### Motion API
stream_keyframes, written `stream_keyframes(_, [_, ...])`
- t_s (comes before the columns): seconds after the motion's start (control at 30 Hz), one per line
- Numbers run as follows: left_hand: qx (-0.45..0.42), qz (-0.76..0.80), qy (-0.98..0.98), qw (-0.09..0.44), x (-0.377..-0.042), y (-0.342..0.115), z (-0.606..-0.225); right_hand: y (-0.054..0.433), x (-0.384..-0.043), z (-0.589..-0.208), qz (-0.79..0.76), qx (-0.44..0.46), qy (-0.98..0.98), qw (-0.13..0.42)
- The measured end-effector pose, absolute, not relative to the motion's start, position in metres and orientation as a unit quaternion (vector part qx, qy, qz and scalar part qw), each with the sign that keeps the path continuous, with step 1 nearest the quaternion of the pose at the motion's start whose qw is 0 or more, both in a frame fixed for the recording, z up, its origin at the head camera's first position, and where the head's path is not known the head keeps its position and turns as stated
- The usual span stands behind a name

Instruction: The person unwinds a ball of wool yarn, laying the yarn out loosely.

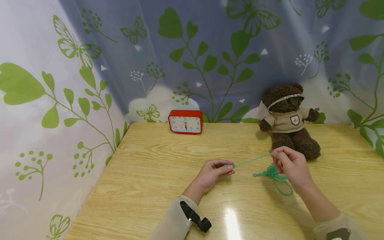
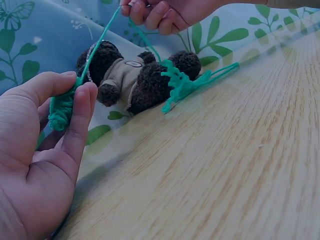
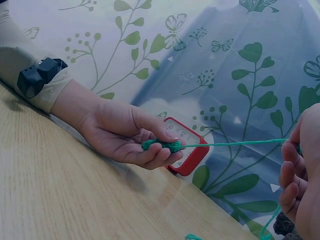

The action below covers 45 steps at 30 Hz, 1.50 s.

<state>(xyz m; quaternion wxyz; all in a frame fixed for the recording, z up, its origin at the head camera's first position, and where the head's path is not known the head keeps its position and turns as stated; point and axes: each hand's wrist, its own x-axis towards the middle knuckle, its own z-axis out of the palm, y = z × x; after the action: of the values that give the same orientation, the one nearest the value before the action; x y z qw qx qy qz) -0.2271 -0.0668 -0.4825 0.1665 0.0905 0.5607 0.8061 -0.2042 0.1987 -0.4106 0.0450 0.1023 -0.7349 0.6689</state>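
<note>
Left hand (image 1: pixel 213 171) grips green yarn (image 2: pixel 61 111), right hand (image 1: pixel 293 166) pinches its taut strand (image 3: pixel 240 143) (long axis rising rightward).

And here's the left hand (image 1: pixel 213 173), lower centre of the head view, thumb pressing to the fingers in a pinch, left forearm (image 1: pixel 192 194) slanting up from the bottom edge. Over at lower right, the right hand (image 1: pixel 294 168) hangs slightly higher, pinching too, other fingers curled (nice curls, right edge of the right wrist view), right forearm (image 1: pixel 322 204) angling inward.
</note>
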Motion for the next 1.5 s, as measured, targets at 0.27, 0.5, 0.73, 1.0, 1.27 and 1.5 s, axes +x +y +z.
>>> stream_keyframes(0.27, [0.088,0.805,0.561,0.169,-0.225,-0.068,-0.485,0.205,-0.205,-0.407,0.711,0.105,-0.693,0.068])
stream_keyframes(0.5, [0.087,0.804,0.563,0.173,-0.224,-0.068,-0.484,0.21,-0.206,-0.405,0.726,0.11,-0.673,0.086])
stream_keyframes(0.73, [0.088,0.801,0.567,0.171,-0.224,-0.067,-0.484,0.214,-0.207,-0.403,0.735,0.102,-0.661,0.113])
stream_keyframes(1.0, [0.094,0.801,0.566,0.169,-0.224,-0.067,-0.486,0.215,-0.208,-0.402,0.739,0.094,-0.654,0.134])
stream_keyframes(1.27, [0.098,0.805,0.562,0.165,-0.226,-0.067,-0.486,0.221,-0.21,-0.402,0.716,0.082,-0.684,0.114])
stream_keyframes(1.5, [0.085,0.807,0.564,0.151,-0.229,-0.066,-0.485,0.23,-0.215,-0.404,0.448,0.06,-0.891,-0.038])
